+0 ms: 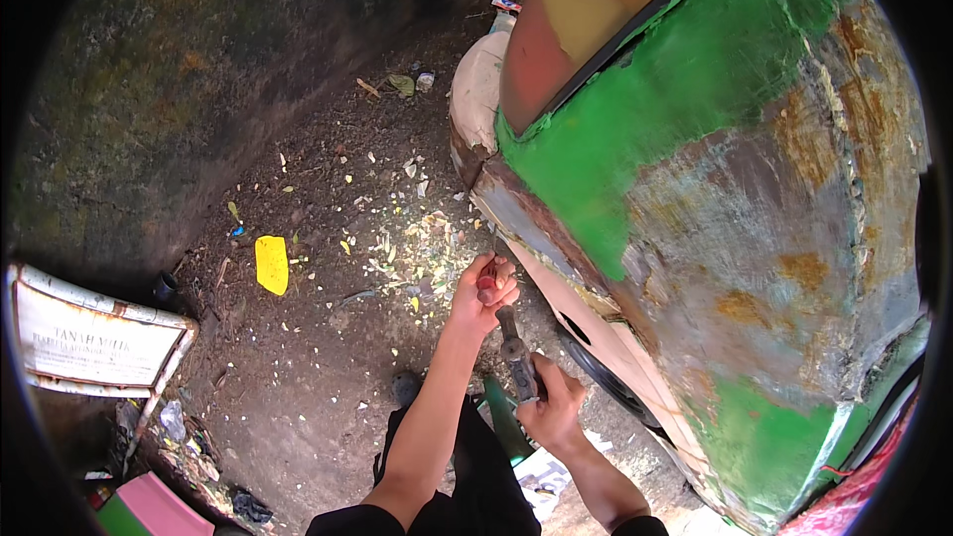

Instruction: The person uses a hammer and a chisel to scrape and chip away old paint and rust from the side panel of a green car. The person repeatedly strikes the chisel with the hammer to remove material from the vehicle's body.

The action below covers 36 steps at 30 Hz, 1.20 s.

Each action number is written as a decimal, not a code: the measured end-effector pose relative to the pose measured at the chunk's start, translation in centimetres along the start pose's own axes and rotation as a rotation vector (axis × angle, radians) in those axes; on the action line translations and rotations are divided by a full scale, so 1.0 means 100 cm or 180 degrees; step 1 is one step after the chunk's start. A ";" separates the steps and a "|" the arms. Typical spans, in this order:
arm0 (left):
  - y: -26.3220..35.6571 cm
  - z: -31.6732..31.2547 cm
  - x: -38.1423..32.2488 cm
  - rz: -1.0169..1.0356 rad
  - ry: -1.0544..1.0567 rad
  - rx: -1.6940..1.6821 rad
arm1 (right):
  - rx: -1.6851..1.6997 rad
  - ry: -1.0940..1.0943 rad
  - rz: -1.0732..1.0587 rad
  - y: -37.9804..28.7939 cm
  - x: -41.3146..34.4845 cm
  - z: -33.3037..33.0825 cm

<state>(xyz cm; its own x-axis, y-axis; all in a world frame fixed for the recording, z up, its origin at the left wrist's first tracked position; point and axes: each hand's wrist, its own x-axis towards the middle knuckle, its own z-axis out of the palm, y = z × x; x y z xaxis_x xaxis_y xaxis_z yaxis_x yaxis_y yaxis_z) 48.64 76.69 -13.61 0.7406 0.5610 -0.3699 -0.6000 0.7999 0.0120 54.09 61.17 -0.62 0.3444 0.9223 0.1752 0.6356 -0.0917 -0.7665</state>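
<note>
My left hand [473,305] is closed around the red handle of a slim tool [486,284], a screwdriver or chisel. Its thin metal shank points up towards the lower edge of an old car body [715,238]. Whether the tip touches the metal is hard to tell. My right hand [552,403] grips a hammer [517,353]; one end of its worn grey metal head lies close to the butt of the red handle. Most of the hammer's handle is hidden in the fist. The car body shows green paint, bare grey metal and rust patches.
Pale and yellow flakes [421,257] litter the dirt ground, with a larger yellow piece [272,266] to the left. A dark wall [149,89] rises beyond. A white-framed sign [97,339] bears writing. Beneath the car is a tyre [607,381]; a printed sheet [547,480] lies below my right arm.
</note>
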 end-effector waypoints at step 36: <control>-0.025 -0.039 0.036 0.0010 -0.0202 -0.0699 | -0.0380 -0.0499 -0.0943 -0.022 0.025 -0.016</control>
<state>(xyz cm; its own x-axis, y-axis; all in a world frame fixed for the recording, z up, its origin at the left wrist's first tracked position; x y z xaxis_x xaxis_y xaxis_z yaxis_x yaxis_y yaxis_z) 51.65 75.89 -18.56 0.7519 0.5814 -0.3109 -0.6488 0.7363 -0.1921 54.68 63.04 2.45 0.0288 0.9610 0.2751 0.7714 0.1537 -0.6175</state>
